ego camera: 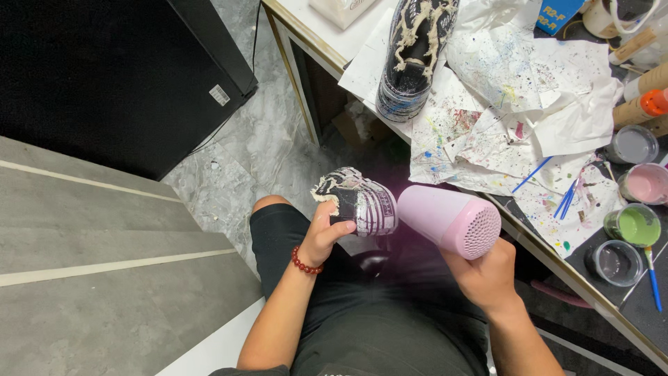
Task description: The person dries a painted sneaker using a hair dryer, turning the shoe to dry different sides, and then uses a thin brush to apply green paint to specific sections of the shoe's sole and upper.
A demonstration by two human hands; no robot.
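My left hand (322,235), with a red bead bracelet on the wrist, grips a black and white painted shoe (362,200) by its heel, above my lap. My right hand (487,275) holds a pink hair dryer (451,218) by its handle. The dryer's nozzle points at the shoe and sits right beside it. A second painted shoe (415,52) with cream laces lies on the table (327,49) at the top, on paint-spattered paper.
White paper sheets (529,90) flecked with paint cover the table. Open paint pots, green (634,224), pink (646,184) and grey (614,261), stand at the right with blue brushes (653,278). A black cabinet (104,69) stands at the upper left on the marble floor.
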